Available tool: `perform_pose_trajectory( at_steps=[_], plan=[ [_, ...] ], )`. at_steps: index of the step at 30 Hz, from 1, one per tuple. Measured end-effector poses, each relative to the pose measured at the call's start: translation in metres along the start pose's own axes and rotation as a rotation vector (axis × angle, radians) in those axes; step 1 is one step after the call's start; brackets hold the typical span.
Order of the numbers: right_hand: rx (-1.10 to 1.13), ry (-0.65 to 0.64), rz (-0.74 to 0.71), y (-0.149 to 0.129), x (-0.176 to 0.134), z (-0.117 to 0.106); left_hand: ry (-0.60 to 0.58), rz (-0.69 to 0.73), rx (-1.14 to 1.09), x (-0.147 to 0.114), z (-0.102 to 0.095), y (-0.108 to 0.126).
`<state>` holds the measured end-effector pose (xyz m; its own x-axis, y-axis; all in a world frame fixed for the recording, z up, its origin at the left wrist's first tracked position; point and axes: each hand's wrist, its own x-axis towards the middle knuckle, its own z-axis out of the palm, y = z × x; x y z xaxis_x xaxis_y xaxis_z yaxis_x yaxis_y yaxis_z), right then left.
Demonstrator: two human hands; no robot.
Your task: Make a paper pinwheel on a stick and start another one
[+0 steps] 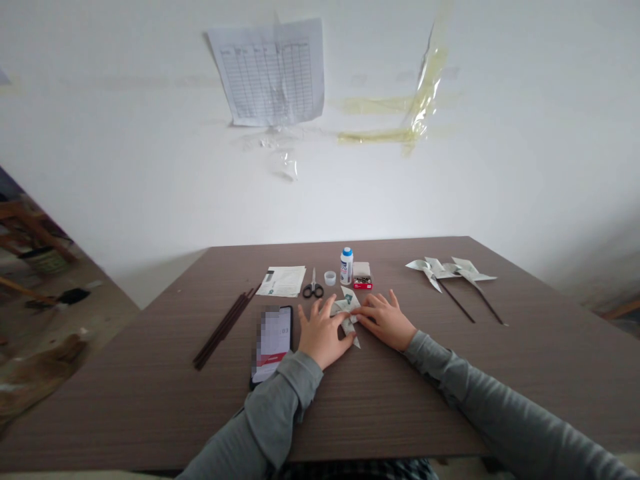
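A partly folded paper pinwheel (349, 324) lies on the table between my two hands, its printed paper blades sticking out at the top and bottom. My left hand (323, 333) holds it down from the left, thumb and fingertips on the paper and the other fingers raised. From the right, my right hand (385, 321) presses its fingertips at the pinwheel's centre. Fingers cover most of the middle. Just beyond stand a small red box (363, 283) of metal pins or tacks and a white glue bottle (347, 265) with a blue cap.
Brown sticks (225, 329) and a phone (273, 343) lie to the left. Behind are paper sheets (281, 281), black-handled scissors (313, 290) and a small clear cup (330, 277). Finished pinwheels (434, 269) on sticks rest at the right. A wall (320, 207) borders the table's far edge.
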<state>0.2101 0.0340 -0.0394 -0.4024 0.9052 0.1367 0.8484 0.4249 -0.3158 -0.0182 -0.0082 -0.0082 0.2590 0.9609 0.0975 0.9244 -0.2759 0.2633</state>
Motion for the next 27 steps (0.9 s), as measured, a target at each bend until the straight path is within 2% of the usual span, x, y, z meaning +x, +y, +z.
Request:
perform_pose_trajectory(
  at_steps=[17,27],
  plan=[
    [0.048,-0.027,-0.012,0.0042,0.0023,-0.0018,0.026,0.002,-0.025,-0.0006,0.0000,-0.0015],
    [0.057,0.002,-0.039,0.0092,0.0024,0.0019,-0.018,-0.008,-0.032,0.0014,-0.0008,-0.0022]
  ],
)
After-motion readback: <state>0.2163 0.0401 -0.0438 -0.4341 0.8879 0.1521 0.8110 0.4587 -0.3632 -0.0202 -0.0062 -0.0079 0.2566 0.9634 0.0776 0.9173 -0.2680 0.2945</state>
